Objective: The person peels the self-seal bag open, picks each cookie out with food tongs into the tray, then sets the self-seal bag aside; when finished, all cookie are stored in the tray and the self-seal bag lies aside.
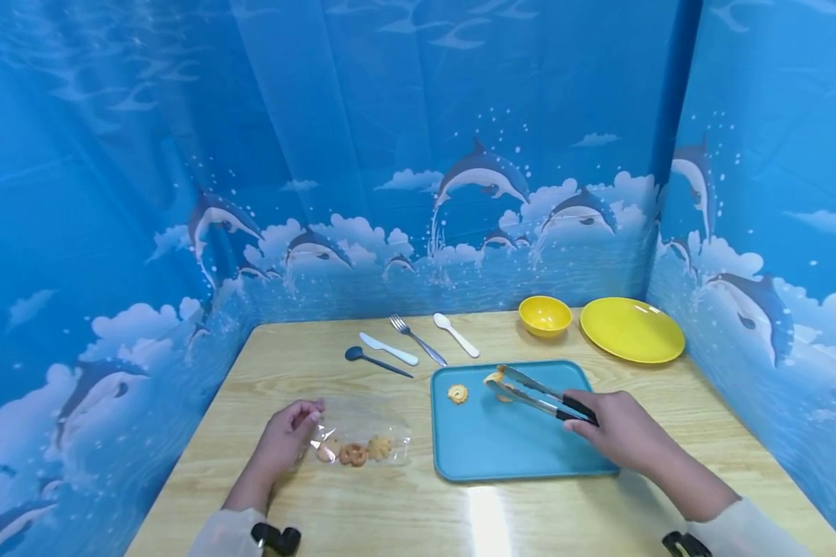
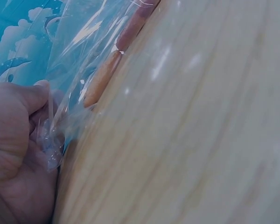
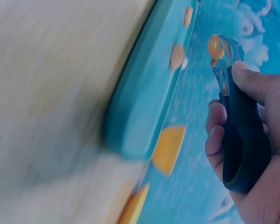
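Cookie (image 1: 493, 377), pale golden: caught between the tips of metal tongs (image 1: 529, 400), raised over the upper middle of the tray. The right hand (image 1: 620, 429) grips the tongs' black handles, thumb on one side, fingers curled on the other. The left hand (image 1: 286, 437) pinches the near-left edge of a clear bag (image 1: 399, 441) between thumb and fingers; the bag lies to the left of the tray, with three bagged cookies (image 1: 354, 454) in a row along its lower part.

Beneath the tongs, the blue-green tray (image 1: 522, 456) carries a round cookie (image 1: 457, 394) toward its upper left. A second cookie (image 3: 177, 57) shows on the tray from the right wrist; from the head view it sits mostly behind the tongs, so I cannot fairly give its shape.

Farther out, above bag and tray on the wood-grain table (image 1: 390, 518), left to right: dark spoon (image 1: 355, 353), white knife (image 1: 388, 348), metal fork (image 1: 418, 340), white spoon (image 1: 456, 335). Beyond the tray: yellow bowl (image 1: 545, 316), then yellow plate (image 1: 632, 330) to its right. Dolphin-print curtain (image 1: 390, 116) around the table.
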### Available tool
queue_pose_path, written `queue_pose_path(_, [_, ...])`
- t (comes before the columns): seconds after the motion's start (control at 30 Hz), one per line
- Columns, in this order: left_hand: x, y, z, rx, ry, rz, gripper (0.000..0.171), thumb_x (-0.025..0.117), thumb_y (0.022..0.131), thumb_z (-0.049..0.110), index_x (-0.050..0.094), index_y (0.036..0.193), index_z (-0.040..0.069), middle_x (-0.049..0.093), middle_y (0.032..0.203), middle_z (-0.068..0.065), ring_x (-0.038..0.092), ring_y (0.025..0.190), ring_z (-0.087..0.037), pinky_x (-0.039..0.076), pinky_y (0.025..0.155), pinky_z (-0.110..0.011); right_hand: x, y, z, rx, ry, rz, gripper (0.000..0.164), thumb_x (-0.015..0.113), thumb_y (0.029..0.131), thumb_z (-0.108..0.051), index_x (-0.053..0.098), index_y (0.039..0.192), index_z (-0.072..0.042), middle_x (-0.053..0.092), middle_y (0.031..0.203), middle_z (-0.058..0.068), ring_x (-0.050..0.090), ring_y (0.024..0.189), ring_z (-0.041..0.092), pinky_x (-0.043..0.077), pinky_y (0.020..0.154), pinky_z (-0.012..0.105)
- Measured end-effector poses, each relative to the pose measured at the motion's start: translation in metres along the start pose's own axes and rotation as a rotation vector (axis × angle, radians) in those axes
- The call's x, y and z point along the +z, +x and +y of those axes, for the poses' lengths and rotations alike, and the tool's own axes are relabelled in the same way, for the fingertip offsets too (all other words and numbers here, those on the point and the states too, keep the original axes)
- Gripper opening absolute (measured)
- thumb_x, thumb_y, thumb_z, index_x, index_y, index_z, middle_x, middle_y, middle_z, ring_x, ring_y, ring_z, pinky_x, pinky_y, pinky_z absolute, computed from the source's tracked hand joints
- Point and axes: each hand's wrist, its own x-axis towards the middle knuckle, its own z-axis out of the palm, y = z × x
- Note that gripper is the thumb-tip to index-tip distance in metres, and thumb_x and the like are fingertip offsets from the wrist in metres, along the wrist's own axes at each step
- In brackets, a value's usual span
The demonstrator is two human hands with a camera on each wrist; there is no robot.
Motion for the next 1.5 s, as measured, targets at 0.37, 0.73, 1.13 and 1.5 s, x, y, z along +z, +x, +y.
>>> queue_pose_path(0.37, [0.000, 0.000, -0.004, 0.025, 0.025, 0.008, 0.018, 0.058, 0.105, 0.028, 0.064, 0.105, 0.011, 0.061, 0.145, -0.006, 0.052, 0.140, -0.030, 0.039, 0.120, -0.049, -0.007, -0.033, 0.052, 0.014, -0.083, 0.123, 0.041, 0.079, 0.089, -0.033, 0.070, 0.124, -0.014, 0.073, 0.088, -0.006, 0.057, 0.071, 0.009, 0.045, 0.061, 0.031])
queue_pose_path(0.73, [0.000, -0.002, -0.002, 0.008, 0.020, 0.005, 0.020, 0.059, 0.105, 0.028, 0.064, 0.107, 0.010, 0.062, 0.145, -0.006, 0.053, 0.140, -0.030, 0.039, 0.120, -0.048, -0.003, -0.036, 0.062, 0.039, -0.100, 0.098, 0.042, 0.080, 0.088, -0.030, 0.070, 0.124, -0.011, 0.075, 0.092, -0.001, 0.058, 0.072, 0.011, 0.046, 0.061, 0.032])
queue_pose_path(1.13, [0.000, -0.003, -0.001, 0.012, 0.019, 0.003, 0.019, 0.059, 0.104, 0.027, 0.064, 0.104, 0.009, 0.062, 0.144, -0.007, 0.053, 0.140, -0.029, 0.040, 0.120, -0.047, -0.003, -0.040, 0.065, 0.044, -0.099, 0.080, 0.044, 0.080, 0.087, -0.035, 0.070, 0.122, -0.011, 0.071, 0.087, -0.002, 0.053, 0.068, 0.012, 0.041, 0.057, 0.031])
queue_pose_path(1.5, [-0.001, 0.000, -0.003, 0.012, 0.010, -0.004, 0.019, 0.061, 0.104, 0.027, 0.065, 0.105, 0.009, 0.061, 0.145, -0.006, 0.052, 0.141, -0.029, 0.039, 0.120, -0.045, 0.002, -0.024, 0.031, 0.003, 0.002, 0.005, 0.053, 0.078, 0.090, -0.035, 0.066, 0.134, -0.008, 0.070, 0.087, -0.006, 0.046, 0.063, 0.005, 0.037, 0.055, 0.023])
